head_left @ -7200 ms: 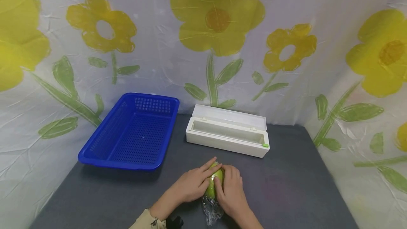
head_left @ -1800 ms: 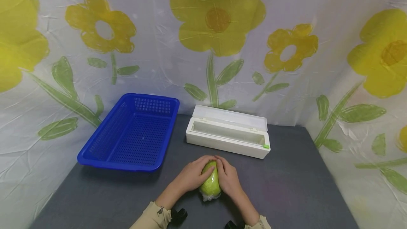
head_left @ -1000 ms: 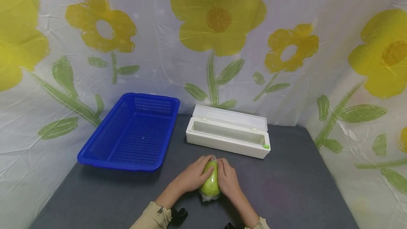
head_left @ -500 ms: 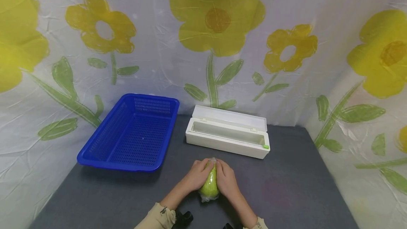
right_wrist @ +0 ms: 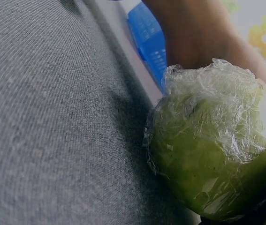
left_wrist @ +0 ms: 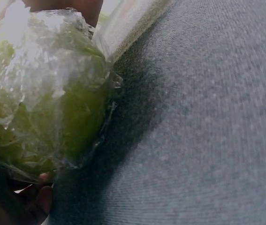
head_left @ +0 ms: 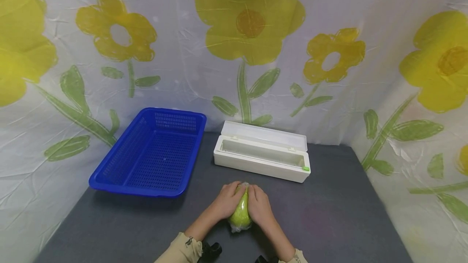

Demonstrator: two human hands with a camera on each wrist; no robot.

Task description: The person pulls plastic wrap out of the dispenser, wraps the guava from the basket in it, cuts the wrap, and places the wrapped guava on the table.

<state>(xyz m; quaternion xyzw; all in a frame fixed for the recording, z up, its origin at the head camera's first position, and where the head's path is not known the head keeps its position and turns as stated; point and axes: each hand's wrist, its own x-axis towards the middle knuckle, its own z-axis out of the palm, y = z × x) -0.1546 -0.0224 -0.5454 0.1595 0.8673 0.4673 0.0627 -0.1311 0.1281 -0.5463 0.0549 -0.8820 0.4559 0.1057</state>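
Observation:
A green pear (head_left: 241, 214), wrapped in clear cling film (right_wrist: 212, 98), is held between both hands near the middle of the table's front half. My left hand (head_left: 227, 203) grips its left side, thumb laid along the narrow far end. From the right, my right hand (head_left: 260, 206) curls round the same end, fingertips close to the left hand's. Bunched film shows at the pear's tip, between the hands. Crumpled film also covers the broad near end, as both wrist views show. The far undersides of the fingers are hidden.
A blue perforated basket (head_left: 183, 173) stands at the left back of the dark grey table (head_left: 329, 222). Behind the hands lies a long white cling film box (head_left: 256, 165) with its lid raised and a green slider (head_left: 305, 168). A flowered curtain (head_left: 175, 72) closes off the back.
Film trailing loose from the pear's near end 7.2 s ago is now gathered against it. Over the last second my left hand shifted slightly and its thumb moved up toward the tip.

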